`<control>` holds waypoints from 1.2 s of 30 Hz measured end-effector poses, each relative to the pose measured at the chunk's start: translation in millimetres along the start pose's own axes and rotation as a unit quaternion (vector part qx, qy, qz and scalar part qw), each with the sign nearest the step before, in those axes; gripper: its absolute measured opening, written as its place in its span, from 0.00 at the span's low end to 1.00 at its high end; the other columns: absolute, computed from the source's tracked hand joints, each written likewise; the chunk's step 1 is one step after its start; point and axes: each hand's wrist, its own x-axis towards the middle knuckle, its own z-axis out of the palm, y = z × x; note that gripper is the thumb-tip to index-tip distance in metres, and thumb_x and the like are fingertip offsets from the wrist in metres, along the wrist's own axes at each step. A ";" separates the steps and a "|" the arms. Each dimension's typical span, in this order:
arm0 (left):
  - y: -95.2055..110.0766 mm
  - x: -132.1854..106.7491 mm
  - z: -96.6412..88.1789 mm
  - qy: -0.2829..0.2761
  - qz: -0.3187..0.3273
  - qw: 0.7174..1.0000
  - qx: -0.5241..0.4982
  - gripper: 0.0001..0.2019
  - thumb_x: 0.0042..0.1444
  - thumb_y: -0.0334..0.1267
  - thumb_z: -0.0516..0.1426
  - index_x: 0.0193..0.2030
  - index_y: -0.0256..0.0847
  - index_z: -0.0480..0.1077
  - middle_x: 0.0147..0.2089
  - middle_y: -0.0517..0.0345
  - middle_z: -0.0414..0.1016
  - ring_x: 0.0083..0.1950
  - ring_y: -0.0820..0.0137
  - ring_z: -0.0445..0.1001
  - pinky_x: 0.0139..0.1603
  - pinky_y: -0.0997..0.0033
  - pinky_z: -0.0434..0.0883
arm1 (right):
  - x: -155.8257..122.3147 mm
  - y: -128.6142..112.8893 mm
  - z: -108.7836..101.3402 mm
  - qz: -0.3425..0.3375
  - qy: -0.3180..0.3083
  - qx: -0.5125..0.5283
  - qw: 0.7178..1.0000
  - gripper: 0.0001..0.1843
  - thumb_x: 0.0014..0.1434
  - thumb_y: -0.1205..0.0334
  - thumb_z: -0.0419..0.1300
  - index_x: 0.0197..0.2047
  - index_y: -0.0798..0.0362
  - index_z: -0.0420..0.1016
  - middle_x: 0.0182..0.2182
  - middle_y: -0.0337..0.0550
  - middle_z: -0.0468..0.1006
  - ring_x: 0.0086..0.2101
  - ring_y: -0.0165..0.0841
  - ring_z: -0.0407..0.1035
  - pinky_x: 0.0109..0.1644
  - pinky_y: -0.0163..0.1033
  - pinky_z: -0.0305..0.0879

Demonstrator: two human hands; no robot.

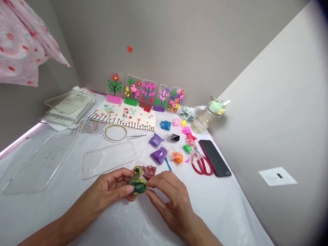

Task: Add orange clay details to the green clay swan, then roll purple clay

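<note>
Over the white sheet-covered table (225,208), near front centre: swan-shaped, marbled green-yellow-black piece (138,186); left hand (112,186) closed on it, thumb front, fingers behind; right hand (173,191) half-curled, thumb and forefinger at its right edge, can't tell if gripping; dark-red lump in clear plastic (150,171) just beyond; clear rectangular plastic case (110,159) beyond, to the left.

Your left hand (116,186) and right hand (170,194) meet around a small figure (139,186) at the table's (222,208) near side. Beyond them to your left lie two phone cases, one nearer the middle (110,160), one farther left (42,164). Clay packets (159,155) lie ahead, scissors (202,164) right of them beside a phone (214,158). Behind stands a bottle (207,116); decorated cases (147,94) line the back wall (164,41), behind a sheet (115,114).
</note>
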 end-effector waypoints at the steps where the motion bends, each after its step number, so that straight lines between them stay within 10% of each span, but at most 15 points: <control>1: -0.6 0.4 -0.4 -0.002 0.000 1.000 -0.001 0.13 0.58 0.46 0.64 0.45 0.43 0.72 0.40 0.60 0.75 0.41 0.73 0.73 0.45 0.76 0.72 | 0.1 -0.2 -0.1 0.001 -0.001 0.000 1.000 0.08 0.62 0.71 0.62 0.44 0.52 0.72 0.35 0.40 0.80 0.35 0.32 0.71 0.40 0.38 0.66; 36: 1.6 0.4 0.7 -0.013 0.000 1.000 -0.015 0.11 0.58 0.43 0.64 0.44 0.41 0.72 0.40 0.58 0.77 0.39 0.71 0.75 0.44 0.74 0.72 | 4.7 -0.9 -7.2 -0.029 -0.017 -0.024 0.999 0.05 0.63 0.69 0.61 0.43 0.53 0.74 0.34 0.42 0.79 0.33 0.31 0.70 0.38 0.39 0.64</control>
